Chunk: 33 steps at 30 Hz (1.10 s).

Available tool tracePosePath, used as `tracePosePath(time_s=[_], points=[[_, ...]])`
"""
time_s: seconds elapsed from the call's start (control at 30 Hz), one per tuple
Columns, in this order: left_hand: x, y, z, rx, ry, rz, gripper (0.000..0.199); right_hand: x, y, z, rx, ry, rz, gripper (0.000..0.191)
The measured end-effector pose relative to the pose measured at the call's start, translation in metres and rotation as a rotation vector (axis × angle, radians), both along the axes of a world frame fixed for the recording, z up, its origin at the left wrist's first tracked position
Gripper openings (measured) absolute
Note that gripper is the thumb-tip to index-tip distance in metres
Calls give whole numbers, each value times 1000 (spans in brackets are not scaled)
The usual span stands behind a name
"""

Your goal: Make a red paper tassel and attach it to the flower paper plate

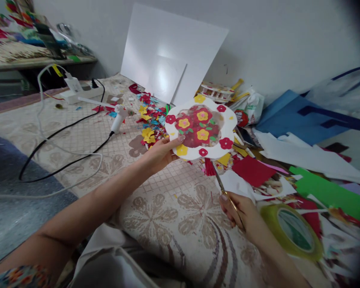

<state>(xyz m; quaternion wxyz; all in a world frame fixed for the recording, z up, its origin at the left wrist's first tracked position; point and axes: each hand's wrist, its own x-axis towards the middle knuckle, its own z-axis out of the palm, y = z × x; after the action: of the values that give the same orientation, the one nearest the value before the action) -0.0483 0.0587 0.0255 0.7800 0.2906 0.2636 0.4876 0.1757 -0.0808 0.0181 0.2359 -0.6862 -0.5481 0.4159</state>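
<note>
My left hand [165, 154] holds a white flower-shaped fan [231, 124] by its lower left edge, thumb on the front. Red and yellow flowers decorate its rim, and more flowers with green leaves fill its see-through middle. A red tassel [209, 167] hangs below the fan. My right hand [238, 210] is closed around gold-handled scissors [220, 182], whose blades point up to the tassel's right side. Whether the blades touch the tassel is hard to tell.
Colourful scraps [148, 136] lie behind the left hand. At the left are a glue gun [117, 122], cables and a power strip [88, 95]. A tape roll [316, 244], red and green sheets [333, 194] lie at the right. A white board [174, 36] leans on the wall.
</note>
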Motion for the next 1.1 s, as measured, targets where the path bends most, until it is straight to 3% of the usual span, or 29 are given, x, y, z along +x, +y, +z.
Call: tracePosePath(time_s=[0.13,0.27,0.37,0.5,0.57,0.67,0.77,0.93,1.0,1.1], points=[[-1,0,0,-4,3,9,20,6,2,0,18,-69,29,56],[-2,2,1,-16,-5,37,15,17,7,2,124,-567,100,48],[-2,4,0,-20,9,44,14,24,9,1,106,-931,118,37],[-3,4,-2,-30,30,-11,15,35,5,-4,95,-1008,123,26],[-3,3,-3,-27,42,-65,16,42,2,-6,133,-970,103,25],[-3,1,-4,-26,69,-126,17,46,1,-4,328,-841,53,24],[-1,-2,-5,-30,83,-173,18,38,4,0,490,-519,-68,27],[4,-8,-5,-30,88,-227,20,9,14,-6,341,251,-166,31],[6,-10,-6,-32,97,-240,20,0,18,-11,338,423,-193,28],[8,-12,-8,-15,114,-258,22,-5,21,-16,363,511,-238,25]])
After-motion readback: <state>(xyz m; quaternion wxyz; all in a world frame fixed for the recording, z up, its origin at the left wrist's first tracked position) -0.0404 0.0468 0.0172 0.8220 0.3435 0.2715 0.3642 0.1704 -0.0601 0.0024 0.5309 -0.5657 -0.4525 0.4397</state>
